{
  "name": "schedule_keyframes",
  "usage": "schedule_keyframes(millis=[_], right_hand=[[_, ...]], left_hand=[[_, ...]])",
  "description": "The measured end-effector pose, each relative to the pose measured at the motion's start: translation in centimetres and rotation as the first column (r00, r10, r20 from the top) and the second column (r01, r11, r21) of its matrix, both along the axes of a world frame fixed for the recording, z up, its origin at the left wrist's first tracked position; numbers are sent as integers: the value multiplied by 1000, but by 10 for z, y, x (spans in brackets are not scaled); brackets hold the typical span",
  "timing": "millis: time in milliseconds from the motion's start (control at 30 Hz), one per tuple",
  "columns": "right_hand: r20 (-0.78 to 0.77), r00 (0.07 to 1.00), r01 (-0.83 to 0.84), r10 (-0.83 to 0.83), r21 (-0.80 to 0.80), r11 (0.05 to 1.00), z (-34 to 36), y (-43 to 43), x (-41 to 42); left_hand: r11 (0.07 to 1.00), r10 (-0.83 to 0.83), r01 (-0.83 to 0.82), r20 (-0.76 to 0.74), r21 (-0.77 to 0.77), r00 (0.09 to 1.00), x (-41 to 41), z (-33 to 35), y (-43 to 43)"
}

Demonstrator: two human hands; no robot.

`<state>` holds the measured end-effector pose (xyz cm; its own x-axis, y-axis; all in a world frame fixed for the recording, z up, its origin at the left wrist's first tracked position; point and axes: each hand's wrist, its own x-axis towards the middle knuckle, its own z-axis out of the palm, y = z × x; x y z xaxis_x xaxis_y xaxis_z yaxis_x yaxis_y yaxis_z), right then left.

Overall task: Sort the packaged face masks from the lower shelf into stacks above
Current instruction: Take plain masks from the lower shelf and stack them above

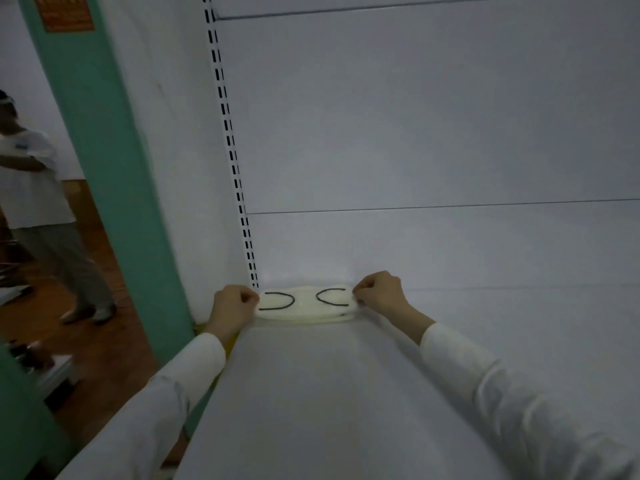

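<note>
White-sleeved; gripped masks [304, 308] at both ends with curled fingers [250, 298], left hand [233, 304] on left end, right hand [379, 292] on right, at shelf [346, 393] back by slotted upright [228, 147].

Mask stack [304, 308]: lower layers hidden under the top mask. Count cannot be told, and the wrapping is too blurred to make out.
Left hand [232, 304], right hand [379, 292]: fingertips curled in at the stack's ends, out of sight.
Left sleeve [145, 403], right sleeve [519, 403]: both run off the bottom edge.
Orange sign [67, 12], top left: cut by the top edge, print unreadable.
Bystander [33, 188]: cut by the left edge, blurred.
Dark items [31, 355], lower left: unidentifiable.
</note>
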<state>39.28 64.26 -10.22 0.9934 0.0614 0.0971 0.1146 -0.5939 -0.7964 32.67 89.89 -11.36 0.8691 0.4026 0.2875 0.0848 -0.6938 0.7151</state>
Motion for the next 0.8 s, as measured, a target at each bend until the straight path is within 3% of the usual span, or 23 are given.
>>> schedule_keyframes(millis=[800], right_hand=[[-18, 999, -33, 31, -101, 994, -5, 7, 1]], left_hand=[[977, 1, 33, -158, 212, 987, 3, -3, 0]])
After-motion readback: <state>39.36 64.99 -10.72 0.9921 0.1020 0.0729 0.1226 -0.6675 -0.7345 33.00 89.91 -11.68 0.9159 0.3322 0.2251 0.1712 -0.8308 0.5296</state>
